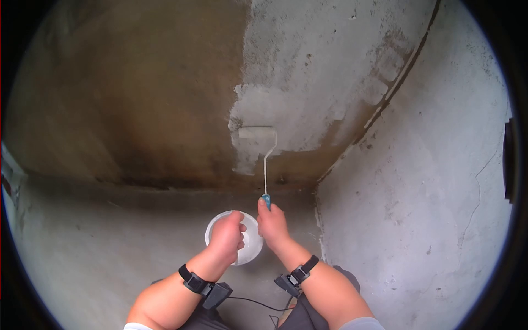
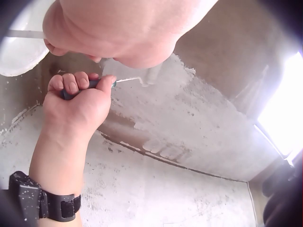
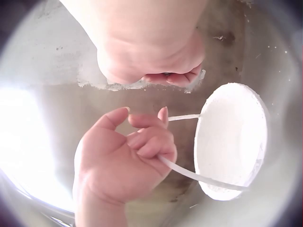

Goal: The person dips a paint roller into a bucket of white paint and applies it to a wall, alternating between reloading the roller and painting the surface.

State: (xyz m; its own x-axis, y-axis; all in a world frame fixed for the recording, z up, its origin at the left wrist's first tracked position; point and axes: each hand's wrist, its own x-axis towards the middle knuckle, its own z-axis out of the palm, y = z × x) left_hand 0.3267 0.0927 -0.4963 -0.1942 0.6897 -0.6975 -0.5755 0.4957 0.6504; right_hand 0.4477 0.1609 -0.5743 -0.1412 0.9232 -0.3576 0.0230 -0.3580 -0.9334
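My right hand (image 1: pixel 273 224) grips the handle of a paint roller (image 1: pixel 257 132), its blue-tipped grip showing above the thumb in the head view. The roller's white sleeve lies across the wall at the left edge of the pale coat. In the left wrist view the fingers wrap round the dark grip (image 2: pixel 78 90). My left hand (image 1: pixel 226 234) holds a white bucket (image 1: pixel 253 242) by its thin white handle (image 3: pixel 182 172), the last fingers hooked round it, as the right wrist view shows. The bucket hangs below the hands, white inside.
Ahead is a wall, brown and bare on the left (image 1: pixel 137 99), coated pale grey-white on the right (image 1: pixel 308 60). A pale side wall (image 1: pixel 418 220) with a crack stands at the right. Grey floor (image 1: pixel 99 231) lies below.
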